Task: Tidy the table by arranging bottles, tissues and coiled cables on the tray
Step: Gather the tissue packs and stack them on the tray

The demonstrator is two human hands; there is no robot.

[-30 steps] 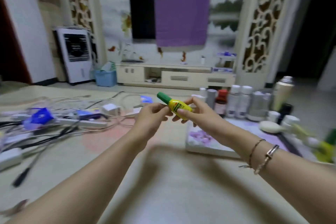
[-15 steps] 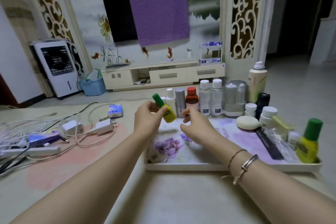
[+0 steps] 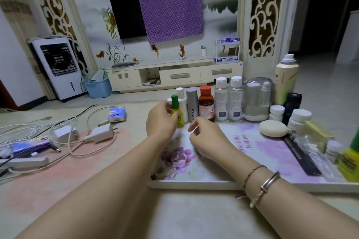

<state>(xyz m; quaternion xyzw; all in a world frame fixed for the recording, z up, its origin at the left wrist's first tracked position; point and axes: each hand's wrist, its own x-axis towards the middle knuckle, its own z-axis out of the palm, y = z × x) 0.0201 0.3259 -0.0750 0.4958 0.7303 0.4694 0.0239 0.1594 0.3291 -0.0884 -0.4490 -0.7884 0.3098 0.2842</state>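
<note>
Nearest, the white rectangular tray with a purple flower print (image 3: 194, 185) lies on the pale table (image 3: 174, 217). Over its left part the right hand (image 3: 208, 137) hovers with fingers loosely curled, holding nothing. Just left of it, the left hand (image 3: 162, 122) grips the small yellow bottle with a green cap (image 3: 177, 109), upright at the tray's far-left corner, at the left end of the back row beside a white bottle (image 3: 182, 105), a silver tube (image 3: 192, 105) and a brown bottle with a red cap (image 3: 206, 104). Off the tray to the left lie tangled white cables with chargers (image 3: 81, 134) and, farther back, a blue tissue packet (image 3: 117, 114).
</note>
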